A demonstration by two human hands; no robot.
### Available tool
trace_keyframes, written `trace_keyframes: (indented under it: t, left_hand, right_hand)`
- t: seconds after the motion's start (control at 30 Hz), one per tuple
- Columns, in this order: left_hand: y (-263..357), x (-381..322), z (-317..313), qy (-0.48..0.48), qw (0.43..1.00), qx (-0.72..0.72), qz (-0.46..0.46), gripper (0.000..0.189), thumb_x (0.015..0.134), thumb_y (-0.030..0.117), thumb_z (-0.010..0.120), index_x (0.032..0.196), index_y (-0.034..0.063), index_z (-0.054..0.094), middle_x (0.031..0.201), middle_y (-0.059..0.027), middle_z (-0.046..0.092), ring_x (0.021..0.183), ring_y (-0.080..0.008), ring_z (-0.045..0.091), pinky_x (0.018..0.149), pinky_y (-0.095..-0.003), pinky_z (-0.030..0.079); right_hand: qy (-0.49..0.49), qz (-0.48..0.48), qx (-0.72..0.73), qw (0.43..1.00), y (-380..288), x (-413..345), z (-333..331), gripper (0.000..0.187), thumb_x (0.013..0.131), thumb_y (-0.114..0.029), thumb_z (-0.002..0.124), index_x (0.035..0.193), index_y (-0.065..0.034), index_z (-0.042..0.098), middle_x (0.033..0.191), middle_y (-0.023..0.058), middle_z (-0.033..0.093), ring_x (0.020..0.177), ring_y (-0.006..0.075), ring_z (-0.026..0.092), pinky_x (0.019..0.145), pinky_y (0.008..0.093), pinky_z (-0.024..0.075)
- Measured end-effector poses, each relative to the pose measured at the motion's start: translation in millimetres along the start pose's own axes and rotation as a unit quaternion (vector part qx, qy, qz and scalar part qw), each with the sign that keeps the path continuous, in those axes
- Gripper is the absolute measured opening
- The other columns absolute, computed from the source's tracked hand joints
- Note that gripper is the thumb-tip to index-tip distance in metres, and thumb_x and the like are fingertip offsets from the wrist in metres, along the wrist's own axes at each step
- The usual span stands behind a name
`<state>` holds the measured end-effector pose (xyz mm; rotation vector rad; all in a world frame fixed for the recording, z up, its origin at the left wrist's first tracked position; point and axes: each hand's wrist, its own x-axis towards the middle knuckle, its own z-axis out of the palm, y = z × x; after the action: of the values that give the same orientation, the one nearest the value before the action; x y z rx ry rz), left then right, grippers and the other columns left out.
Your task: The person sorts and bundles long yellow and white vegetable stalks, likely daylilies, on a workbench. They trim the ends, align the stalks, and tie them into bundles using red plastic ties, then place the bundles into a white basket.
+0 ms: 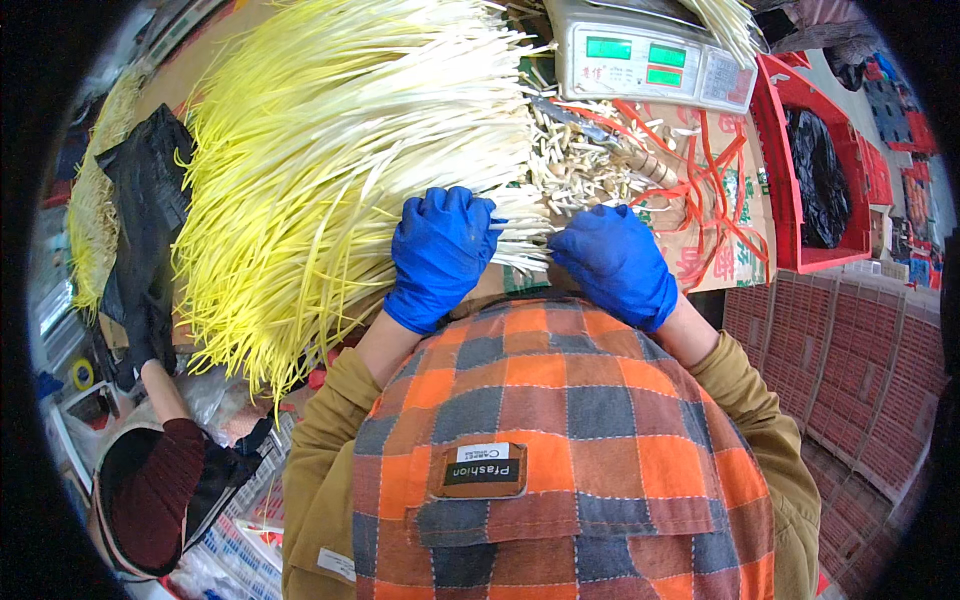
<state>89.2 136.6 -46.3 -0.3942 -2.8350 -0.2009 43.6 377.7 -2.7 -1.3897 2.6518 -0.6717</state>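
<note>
A large heap of yellow chives lies before me, pale cut ends to the right and yellow tips to the left. My left hand, in a blue glove, is closed over stalks near the heap's front edge. Pale ends stick out of that grip towards my other hand. My right hand, gloved the same way, is curled just beside those ends. Its fingers point away from me and are hidden, so whether it pinches any stalk does not show. Chive trimmings lie beyond it.
A knife with a wooden handle lies among the trimmings, beside red ties on printed cardboard. Behind stands a digital scale bearing chives. A red crate is at right. Another person's black-gloved arm reaches in at left.
</note>
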Motion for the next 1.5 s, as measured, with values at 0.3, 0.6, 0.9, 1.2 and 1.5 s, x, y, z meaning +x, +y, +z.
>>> trace_keyframes:
  t: [0.3, 0.6, 0.9, 1.2, 1.5]
  left_hand:
    - [3, 2, -6, -0.008, 1.000, -0.012, -0.007, 0.023, 0.083, 0.033, 0.069, 0.096, 0.0156, 0.063, 0.092, -0.0044, 0.056, 0.090, -0.0254, 0.054, 0.078, -0.0420, 0.043]
    - [3, 5, -7, -0.044, 0.999, 0.003, -0.027, 0.026, 0.082, 0.029, 0.069, 0.102, 0.0131, 0.066, 0.094, -0.0056, 0.057, 0.092, -0.0271, 0.055, 0.081, -0.0433, 0.044]
    - [1, -1, -2, -0.031, 0.999, -0.004, -0.003, 0.026, 0.080, 0.028, 0.071, 0.101, 0.0138, 0.066, 0.093, -0.0046, 0.057, 0.092, -0.0257, 0.055, 0.079, -0.0418, 0.043]
    - [2, -13, -8, -0.015, 0.997, -0.053, 0.047, 0.026, 0.075, 0.025, 0.073, 0.099, 0.0179, 0.067, 0.092, -0.0019, 0.058, 0.090, -0.0246, 0.055, 0.080, -0.0411, 0.043]
    - [3, -17, -17, 0.020, 0.989, -0.138, -0.043, 0.061, 0.072, 0.016, 0.075, 0.132, 0.0193, 0.063, 0.107, -0.0094, 0.057, 0.096, -0.0322, 0.054, 0.082, -0.0454, 0.047]
  right_hand:
    - [0.076, 0.085, 0.030, 0.993, 23, -10, -24, 0.021, 0.092, -0.023, 0.064, 0.107, -0.0114, 0.072, 0.087, 0.0129, 0.064, 0.085, 0.0342, 0.062, 0.074, 0.0448, 0.0487]
    - [-0.069, -0.014, -0.059, 0.996, -8, 24, 19, 0.012, 0.085, -0.024, 0.064, 0.089, -0.0133, 0.067, 0.078, 0.0105, 0.063, 0.070, 0.0325, 0.064, 0.060, 0.0453, 0.0502]
    - [-0.005, 0.079, 0.043, 0.996, 3, 4, -11, 0.012, 0.089, -0.021, 0.066, 0.090, -0.0098, 0.067, 0.081, 0.0139, 0.065, 0.076, 0.0362, 0.065, 0.065, 0.0463, 0.0508]
    - [0.101, 0.124, 0.052, 0.986, 23, 28, 11, 0.034, 0.092, -0.025, 0.064, 0.125, -0.0168, 0.065, 0.089, 0.0155, 0.065, 0.084, 0.0369, 0.064, 0.070, 0.0479, 0.0511]
    - [-0.068, -0.016, -0.049, 0.996, -2, 53, -1, 0.019, 0.089, -0.028, 0.063, 0.084, -0.0100, 0.065, 0.085, 0.0137, 0.063, 0.077, 0.0341, 0.065, 0.065, 0.0476, 0.0517]
